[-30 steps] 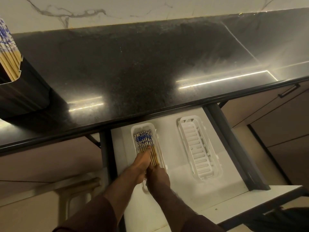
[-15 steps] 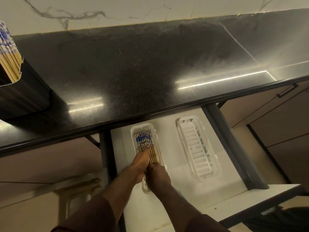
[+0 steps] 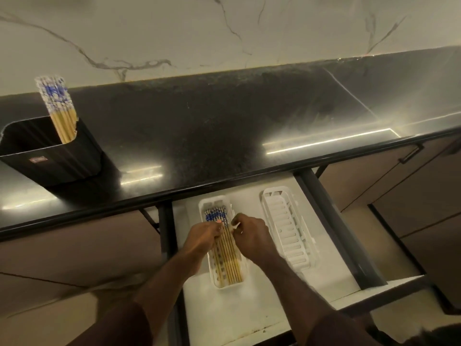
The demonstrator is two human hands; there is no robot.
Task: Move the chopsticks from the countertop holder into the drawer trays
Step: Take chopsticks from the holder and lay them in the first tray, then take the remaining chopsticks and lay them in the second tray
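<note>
A batch of chopsticks is being settled into the left tray of the open drawer, so the placing step is what's being worked on right now. They're being squared up from both sides: the left hand is being pressed against the left edge of the bundle with its fingers bent over it, and the right hand is being held at the right edge with fingers curled, looks like the top sticks are being pinched or nudged, though whether anything is actually being gripped there can't be told for sure.

The sticks are being laid lengthwise in the tray, blue-and-white patterned ends toward the counter, plain bamboo ends toward the person, packed side by side and pretty much parallel.

Not done yet by the look of it: more chopsticks in the holder are being left leaning in the black holder on the countertop, far left. The right tray isn't being used for anything so far. Next move is probably going to be letting go, reaching up and left to the holder, and a fresh bunch being grabbed, likely for that second tray.
</note>
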